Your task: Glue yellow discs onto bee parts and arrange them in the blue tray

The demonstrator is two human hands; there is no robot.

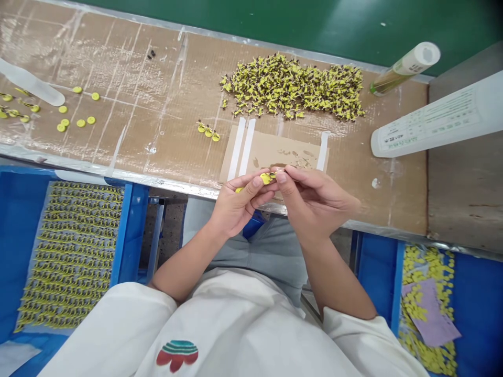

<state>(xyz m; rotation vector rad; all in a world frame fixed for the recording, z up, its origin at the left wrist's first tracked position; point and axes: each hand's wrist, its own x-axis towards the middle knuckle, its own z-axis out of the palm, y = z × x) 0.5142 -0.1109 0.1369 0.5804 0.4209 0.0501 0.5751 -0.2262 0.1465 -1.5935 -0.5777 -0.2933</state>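
Note:
My left hand [236, 205] pinches a round yellow disc [265, 179] between thumb and fingers, over the front edge of the bench. The edge of a second yellow piece [239, 189] shows by its curled fingers. Meeting it from the other side, my right hand [314, 201] is closed at the fingertips on a tiny yellow-and-dark figure [272, 175] at the disc; the fingers partly hide it. Behind both hands lies a stained cardboard piece [271, 146] with white tape strips. To its left stand several finished-looking figures on yellow discs [208, 131].
A heap of small yellow-and-dark figures [294, 86] lies at the back. Two bottles, a slim one [408, 68] and a large white one [440, 118], are at right. Loose yellow discs [80, 123] lie left. Blue bins hold rows of figures [74, 251] and yellow discs [424, 309].

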